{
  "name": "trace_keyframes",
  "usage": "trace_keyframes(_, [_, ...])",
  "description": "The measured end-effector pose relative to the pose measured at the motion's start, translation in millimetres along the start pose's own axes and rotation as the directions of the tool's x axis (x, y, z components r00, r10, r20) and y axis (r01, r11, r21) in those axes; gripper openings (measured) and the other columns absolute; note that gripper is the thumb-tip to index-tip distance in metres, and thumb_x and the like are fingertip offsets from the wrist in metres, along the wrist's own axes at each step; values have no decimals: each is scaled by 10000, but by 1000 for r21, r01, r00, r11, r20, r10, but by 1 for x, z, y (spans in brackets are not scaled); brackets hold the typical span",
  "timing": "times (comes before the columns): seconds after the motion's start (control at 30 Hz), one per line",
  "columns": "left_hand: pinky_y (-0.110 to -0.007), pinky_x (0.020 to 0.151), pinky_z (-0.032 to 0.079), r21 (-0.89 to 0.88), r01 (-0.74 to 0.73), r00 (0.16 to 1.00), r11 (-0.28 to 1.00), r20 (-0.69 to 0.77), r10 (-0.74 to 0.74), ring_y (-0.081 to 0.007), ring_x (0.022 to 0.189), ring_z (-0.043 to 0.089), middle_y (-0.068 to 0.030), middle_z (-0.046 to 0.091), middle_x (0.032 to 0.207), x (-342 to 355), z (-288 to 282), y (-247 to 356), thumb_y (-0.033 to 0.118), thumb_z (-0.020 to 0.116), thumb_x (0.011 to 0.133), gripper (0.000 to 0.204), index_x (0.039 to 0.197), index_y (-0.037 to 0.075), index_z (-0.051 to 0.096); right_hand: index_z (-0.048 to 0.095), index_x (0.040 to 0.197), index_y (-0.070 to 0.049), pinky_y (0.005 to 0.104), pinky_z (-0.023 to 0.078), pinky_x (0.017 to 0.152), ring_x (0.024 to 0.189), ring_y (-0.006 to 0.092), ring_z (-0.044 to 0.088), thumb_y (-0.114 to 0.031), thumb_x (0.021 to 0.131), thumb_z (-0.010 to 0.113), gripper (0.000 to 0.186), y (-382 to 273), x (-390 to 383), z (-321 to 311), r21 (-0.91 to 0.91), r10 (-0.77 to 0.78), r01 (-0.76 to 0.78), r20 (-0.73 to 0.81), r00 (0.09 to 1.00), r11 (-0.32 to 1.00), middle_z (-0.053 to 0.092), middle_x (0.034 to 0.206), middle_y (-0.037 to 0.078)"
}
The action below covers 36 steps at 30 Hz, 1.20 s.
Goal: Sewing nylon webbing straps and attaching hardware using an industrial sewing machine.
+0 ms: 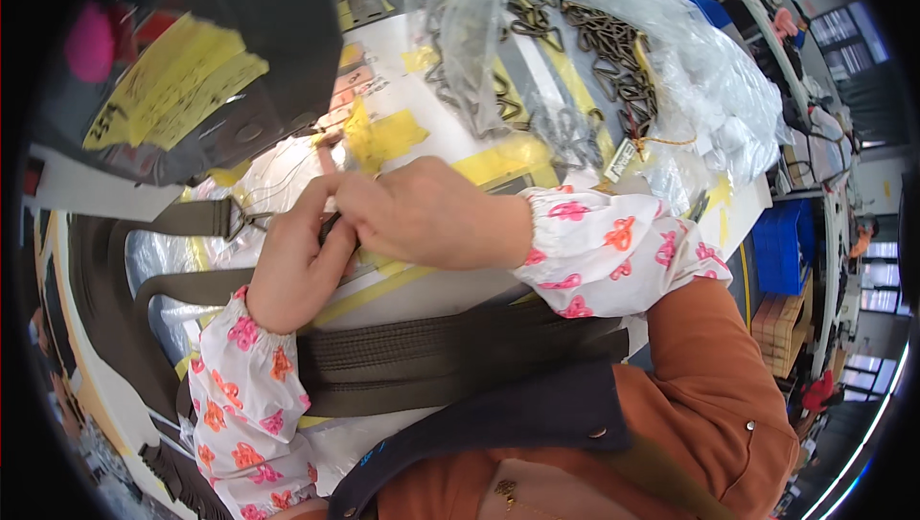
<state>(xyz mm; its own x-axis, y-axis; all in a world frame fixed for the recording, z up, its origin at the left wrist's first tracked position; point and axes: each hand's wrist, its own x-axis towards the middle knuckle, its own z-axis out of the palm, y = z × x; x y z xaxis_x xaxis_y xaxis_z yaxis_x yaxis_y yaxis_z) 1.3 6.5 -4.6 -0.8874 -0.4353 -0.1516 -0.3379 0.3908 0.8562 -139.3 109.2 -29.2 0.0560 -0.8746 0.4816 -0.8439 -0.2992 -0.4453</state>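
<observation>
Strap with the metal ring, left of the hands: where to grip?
Probably the webbing of the olive strap, just left of its metal ring, pinched across both long edges from the near side: the band looks flat there, while the dark housing stands on the far side and the left hand is close on the right.

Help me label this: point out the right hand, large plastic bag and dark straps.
Right hand (pixel 431 213), head view: back of hand.
Large plastic bag (pixel 730 117), head view: right side.
Dark straps (pixel 383 357), head view: stacked part.
</observation>
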Motion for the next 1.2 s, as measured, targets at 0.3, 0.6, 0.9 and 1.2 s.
trace_keyframes(0.3, [-320, 453, 411, 491, -230, 877, 840, -270, 398, -243, 471, 538, -116, 563, 605, 3, 7, -11, 91, 623, 766, 122, 826, 31, 536, 483, 878, 15, 253, 466, 538, 594, 115, 577, -306, 902, 536, 326, 5, 5, 2, 736, 470, -540, 338, 815, 408, 557, 673, 66])
trace_keyframes(0.6, [-279, 457, 402, 166, -172, 924, 971, -314, 217, -172, 494, 557, -98, 569, 606, -1, -3, -16, 142, 601, 828, 190, 976, 35, 551, 529, 889, -11, 204, 406, 468, 505, 65, 500, -269, 960, 392, 300, 6, 3, -7, 671, 487, -650, 461, 742, 356, 559, 665, 36])
trace_keyframes(0.9, [-335, 535, 444, 96, -242, 938, 966, -232, 258, -301, 577, 579, -152, 586, 670, -2, -2, -17, 101, 553, 844, 166, 983, 14, 579, 538, 804, 15, 218, 392, 384, 421, 77, 507, -245, 941, 417, 318, -7, 7, -6, 688, 531, -683, 495, 688, 245, 531, 559, 33])
trace_keyframes(1.2, [-263, 482, 458, 974, -125, 819, 187, -5, 574, -169, 554, 580, -143, 623, 858, -7, 24, -5, 80, 539, 691, 397, 1052, -85, 543, 526, 740, 21, 215, 378, 361, 393, 104, 505, -235, 935, 429, 336, -14, 9, -1, 748, 613, -611, 362, 703, 259, 525, 541, 60])
